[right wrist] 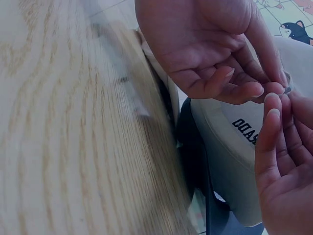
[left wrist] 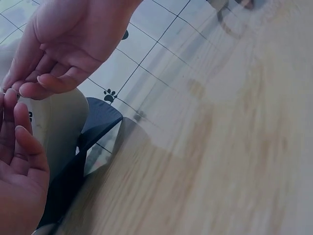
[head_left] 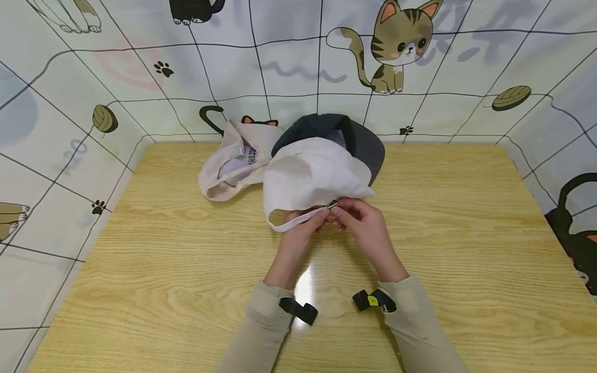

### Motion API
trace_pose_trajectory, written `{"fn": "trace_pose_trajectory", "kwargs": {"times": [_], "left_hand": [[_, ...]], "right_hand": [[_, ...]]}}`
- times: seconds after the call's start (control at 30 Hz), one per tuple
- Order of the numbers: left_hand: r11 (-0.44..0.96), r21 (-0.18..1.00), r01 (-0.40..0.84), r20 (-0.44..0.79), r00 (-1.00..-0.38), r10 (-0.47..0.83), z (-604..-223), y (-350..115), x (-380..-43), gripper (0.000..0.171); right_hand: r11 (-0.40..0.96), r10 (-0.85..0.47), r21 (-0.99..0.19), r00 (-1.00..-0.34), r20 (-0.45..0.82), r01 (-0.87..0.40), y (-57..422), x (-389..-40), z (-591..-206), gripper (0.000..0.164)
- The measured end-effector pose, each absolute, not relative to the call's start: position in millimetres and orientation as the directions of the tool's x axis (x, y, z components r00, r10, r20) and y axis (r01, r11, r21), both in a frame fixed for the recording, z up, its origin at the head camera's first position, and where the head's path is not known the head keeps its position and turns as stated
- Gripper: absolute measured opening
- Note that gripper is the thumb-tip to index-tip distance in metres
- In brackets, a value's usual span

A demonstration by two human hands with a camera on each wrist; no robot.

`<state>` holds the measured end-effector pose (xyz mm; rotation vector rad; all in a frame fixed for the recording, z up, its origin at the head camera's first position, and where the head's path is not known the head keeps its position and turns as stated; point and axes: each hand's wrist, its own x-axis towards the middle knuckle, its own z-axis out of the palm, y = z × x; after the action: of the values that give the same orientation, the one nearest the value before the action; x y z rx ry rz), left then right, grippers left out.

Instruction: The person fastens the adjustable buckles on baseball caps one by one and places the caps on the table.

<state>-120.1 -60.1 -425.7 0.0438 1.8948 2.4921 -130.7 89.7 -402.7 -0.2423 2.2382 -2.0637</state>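
- Landmark: dark navy cloth cap with a curved brim [head_left: 370, 153], lying on the yellowish wood-grain desk [head_left: 163, 269] before a white, cat-printed cloth backdrop [head_left: 289, 72].
- Position of the work: white cloth cap with a rounded crown [head_left: 317, 171], on the near side of the navy cap and covering part of it in the head view.
- Left hand [head_left: 300, 235], nearer the person than the navy cap: thumb and fingers pinch the narrow white cloth strap [head_left: 298, 221] close to its small metallic buckle [head_left: 332, 204].
- Right hand [head_left: 368, 225], likewise on the near side of the navy cap: thumb and fingers pinch at the buckle.
- Progress, as judged: the strap spans the opening and reaches the buckle, so the adjustment seems under way; whether the strap is fastened cannot be told, the fingertips hiding the join. Securing the buckle and letting go appear to remain.
- Third item: beige cloth cap [head_left: 219, 167], left of the navy cap, neither hand touching it.
- Orientation: crown upward, strapped opening toward the person. The strap's long axis runs sideways, looped at its left end and rising rightward to the buckle, which tilts the same way. The white cap's brim cannot be made out clearly.
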Motion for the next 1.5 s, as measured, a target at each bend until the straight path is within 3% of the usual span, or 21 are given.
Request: {"fn": "trace_pose_trajectory", "kwargs": {"times": [0.23,0.57,0.83,1.5], "left_hand": [[-0.242,0.969,0.050,0.062,-0.997,0.041,-410.8,-61.9,-113.5,0.017],[-0.253,0.963,0.090,0.103,-0.994,0.036,-427.0,-65.3,-120.4,0.018],[-0.212,0.974,0.082,0.093,-0.995,0.043,-406.5,-65.0,-113.8,0.018],[-0.217,0.975,0.055,0.067,-0.997,0.048,-432.9,-64.3,-120.0,0.025]], "right_hand": [[0.065,-0.161,-0.997,-0.986,0.040,-0.051,90.4,-131.4,-403.4,0.025],[-0.019,-0.156,-0.999,-0.987,0.044,-0.042,90.5,-131.2,-403.7,0.023],[0.031,-0.175,-0.999,-0.984,0.025,-0.030,89.4,-125.4,-384.7,0.020],[0.097,-0.159,-0.994,-0.987,0.030,-0.046,91.0,-124.6,-384.2,0.020]]}}
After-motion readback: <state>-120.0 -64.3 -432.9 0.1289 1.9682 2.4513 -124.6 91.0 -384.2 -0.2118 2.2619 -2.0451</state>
